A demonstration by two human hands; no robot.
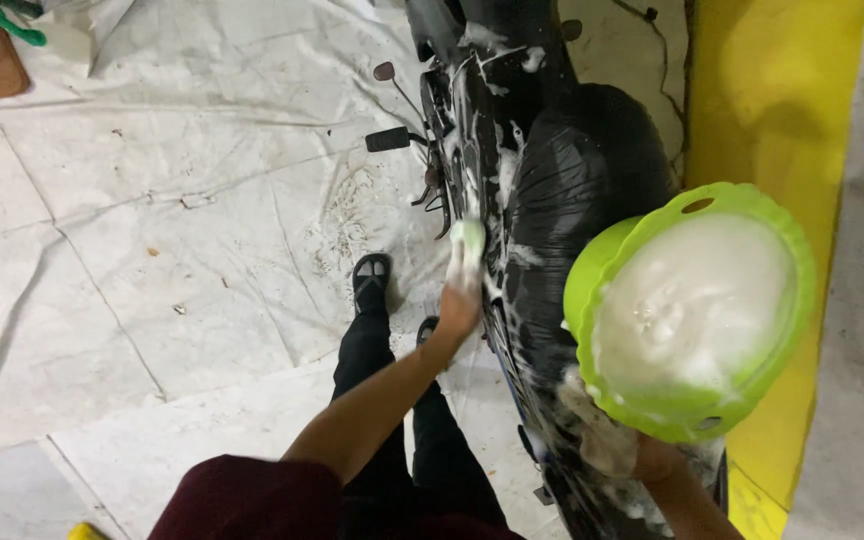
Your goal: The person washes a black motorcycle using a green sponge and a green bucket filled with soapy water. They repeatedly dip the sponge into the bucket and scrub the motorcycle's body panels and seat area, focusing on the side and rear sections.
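A black motorcycle streaked with white soap foam stands in front of me. My left hand grips a pale green sponge and presses it against the bike's left side, below the seat. My right hand, covered in suds, holds a lime green basin full of white foamy water over the rear of the seat. Most of that hand is hidden under the basin.
A crumpled white tarp covers the floor at left. A footpeg and a lever stick out of the bike's left side. My legs and black sandals stand beside it. A yellow painted strip runs along the right.
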